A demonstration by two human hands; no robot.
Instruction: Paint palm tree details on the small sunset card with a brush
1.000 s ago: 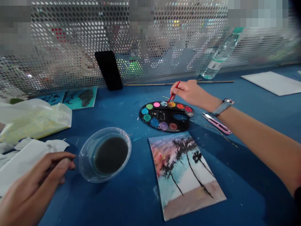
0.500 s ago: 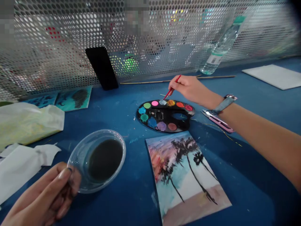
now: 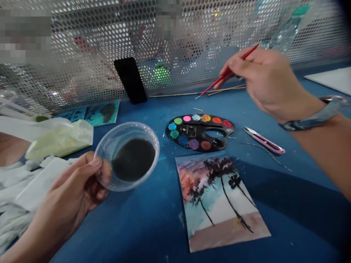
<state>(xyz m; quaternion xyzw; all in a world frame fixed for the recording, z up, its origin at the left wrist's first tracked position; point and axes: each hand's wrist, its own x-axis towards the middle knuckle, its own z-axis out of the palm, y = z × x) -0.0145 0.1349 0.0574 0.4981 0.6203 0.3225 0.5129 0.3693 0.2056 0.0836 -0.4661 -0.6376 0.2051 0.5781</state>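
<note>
My left hand grips the rim of a clear plastic cup of dark water, tilted toward me. Up on the right, my right hand pinches a thin red paintbrush, its pale tip pointing down and left above the table. Below the brush lies a black oval paint palette with several round wells of colour. Nearer to me a painting of dark palm trees against a pink, teal and white sky lies flat. The brush tip is apart from both palette and painting.
A dark phone leans on the perforated metal screen. Pink thread snips lie right of the palette. A plastic bottle stands behind my right hand. Crumpled tissues and a yellow-stained packet are at left, near small teal paintings.
My right hand has lifted the paintbrush off the palette's pale well and moved up and right, closer to the camera. My left hand has raised the cup slightly and shifted it right.
</note>
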